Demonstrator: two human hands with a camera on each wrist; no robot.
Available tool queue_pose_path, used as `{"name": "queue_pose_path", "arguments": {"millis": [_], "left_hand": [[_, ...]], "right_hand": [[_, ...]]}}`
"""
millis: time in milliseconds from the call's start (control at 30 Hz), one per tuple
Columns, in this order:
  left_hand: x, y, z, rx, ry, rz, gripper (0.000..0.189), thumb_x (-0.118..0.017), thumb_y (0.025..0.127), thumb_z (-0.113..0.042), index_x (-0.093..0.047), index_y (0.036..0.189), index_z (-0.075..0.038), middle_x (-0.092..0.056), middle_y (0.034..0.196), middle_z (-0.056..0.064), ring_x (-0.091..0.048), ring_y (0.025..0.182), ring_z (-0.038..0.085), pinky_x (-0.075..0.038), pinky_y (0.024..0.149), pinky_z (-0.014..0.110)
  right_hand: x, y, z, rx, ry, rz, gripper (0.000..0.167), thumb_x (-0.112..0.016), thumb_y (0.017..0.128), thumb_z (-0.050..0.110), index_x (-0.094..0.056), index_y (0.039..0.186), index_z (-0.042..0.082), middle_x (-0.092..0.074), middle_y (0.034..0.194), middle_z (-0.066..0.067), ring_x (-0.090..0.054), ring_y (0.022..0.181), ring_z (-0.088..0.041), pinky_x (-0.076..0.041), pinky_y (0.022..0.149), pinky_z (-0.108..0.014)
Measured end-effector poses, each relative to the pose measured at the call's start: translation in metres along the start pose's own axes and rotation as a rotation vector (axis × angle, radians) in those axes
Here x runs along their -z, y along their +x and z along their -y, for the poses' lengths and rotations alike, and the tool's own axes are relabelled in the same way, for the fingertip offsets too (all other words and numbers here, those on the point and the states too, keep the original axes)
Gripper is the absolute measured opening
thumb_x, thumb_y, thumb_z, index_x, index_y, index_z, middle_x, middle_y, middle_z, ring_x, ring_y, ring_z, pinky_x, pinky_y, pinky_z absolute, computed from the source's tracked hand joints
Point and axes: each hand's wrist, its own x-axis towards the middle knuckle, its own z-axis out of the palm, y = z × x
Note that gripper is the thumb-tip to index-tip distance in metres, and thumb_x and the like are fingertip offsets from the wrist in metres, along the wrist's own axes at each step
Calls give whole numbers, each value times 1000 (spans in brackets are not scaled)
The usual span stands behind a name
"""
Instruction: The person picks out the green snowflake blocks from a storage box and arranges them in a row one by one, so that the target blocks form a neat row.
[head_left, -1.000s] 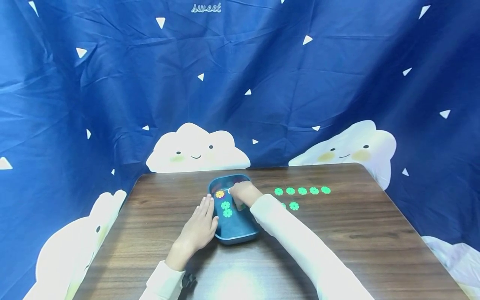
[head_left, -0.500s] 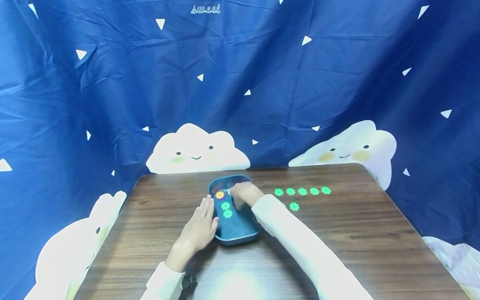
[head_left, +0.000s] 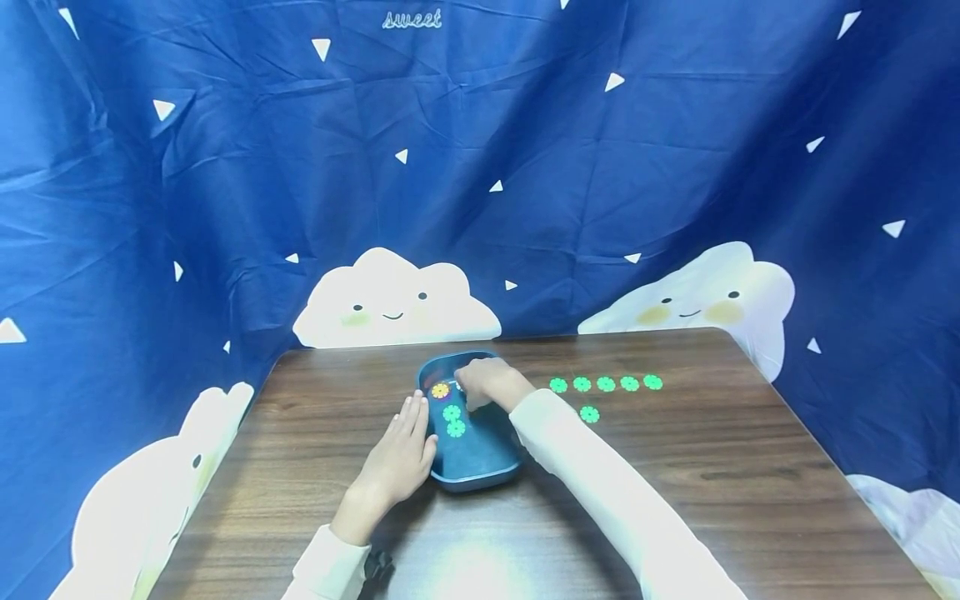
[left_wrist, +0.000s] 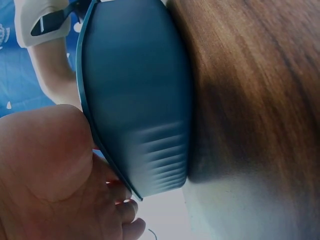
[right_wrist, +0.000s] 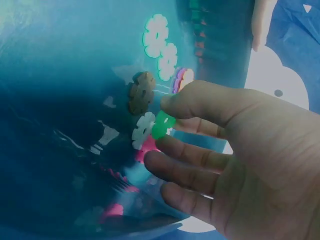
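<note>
A dark blue tray (head_left: 476,457) stands on the table in the head view. My left hand (head_left: 399,454) rests along its left rim with straight fingers; in the left wrist view the palm (left_wrist: 45,165) lies against the tray wall. Inside the far half is my right hand (head_left: 487,382), its fingertips low over the bottom. In the right wrist view, thumb and fingers pinch a green flower-shaped plastic disc (right_wrist: 163,125). Around it lie a white disc (right_wrist: 144,129), a pink one (right_wrist: 147,149) and a brown one (right_wrist: 142,93). Two joined-looking green discs (head_left: 453,420) and an orange one (head_left: 440,390) lie nearby.
Right of the tray, a row of several green discs (head_left: 606,384) lies on the wooden table (head_left: 675,500), with another green disc (head_left: 589,414) in front, beside the right sleeve (head_left: 592,475). Behind the table hangs a blue curtain (head_left: 525,167) printed with clouds.
My right hand has shifted slightly toward the far end of the tray, and its sleeve now covers one green disc on the table. The left hand stays put.
</note>
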Motion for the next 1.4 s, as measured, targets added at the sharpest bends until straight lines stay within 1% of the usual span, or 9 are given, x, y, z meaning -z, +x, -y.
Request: {"name": "queue_pose_path", "arguments": {"millis": [167,267,533,667,833,900,1067,1267,1400], "left_hand": [[1,0,-1,-5,-7,-6,66,-46,113,-28,-27,164,9,-20,176,25,-22,164,41,-27,132,57],[0,0,0,-1,-3,-1,66,-45,113,-29,-27,165,8,-20,176,24,-21,165,41,-26,133,56],[1,-2,0,-5,9,7,66,-42,115,-31,-26,165,9,-19,176,25,-21,164,41,-26,133,56],[0,-2,0,-11,6,4,66,-42,114,-31,-27,164,9,-20,176,25,-22,164,42,-27,133,56],[-1,-1,1,-26,8,-17,65,-42,113,-28,-29,163,10,-22,175,26,-25,163,43,-29,131,58],[-1,0,1,-24,14,-15,65,-42,113,-28,-28,164,10,-22,175,26,-25,163,43,-29,132,57],[-3,1,2,-13,10,-6,66,-45,114,-29,-27,164,9,-20,176,25,-22,164,42,-27,133,56],[-4,0,2,-18,-3,-15,65,-45,113,-27,-28,164,10,-21,176,26,-23,164,43,-28,132,57],[-2,-1,1,-18,-6,-18,65,-45,113,-27,-28,164,10,-21,176,26,-23,164,43,-27,132,58]], "right_hand": [[0,0,-4,19,38,-34,43,-81,94,35,-70,130,16,-74,109,0,-64,90,-18,-61,90,-38],[-1,-1,-7,34,60,-55,40,-81,94,34,-71,128,15,-74,106,0,-64,87,-17,-61,85,-37],[3,-11,-17,54,73,-114,35,-79,95,33,-73,126,19,-73,113,1,-63,90,-15,-59,82,-37],[7,-21,-23,60,101,-138,34,-80,94,33,-74,125,19,-72,116,0,-64,91,-16,-60,82,-38],[11,-32,-33,69,119,-181,32,-80,95,33,-74,124,21,-71,116,-1,-65,95,-18,-60,87,-42],[12,-36,-38,69,121,-199,30,-79,96,33,-74,123,20,-71,114,-1,-65,95,-20,-60,88,-43],[14,-50,-51,51,119,-224,30,-78,97,34,-73,123,20,-69,111,-1,-63,90,-21,-59,85,-45],[11,-68,-68,22,112,-268,29,-77,97,33,-73,123,20,-69,113,-2,-66,91,-23,-60,83,-46],[8,-81,-82,7,111,-309,30,-76,95,31,-73,123,19,-69,110,-2,-66,86,-22,-59,77,-46]]}}
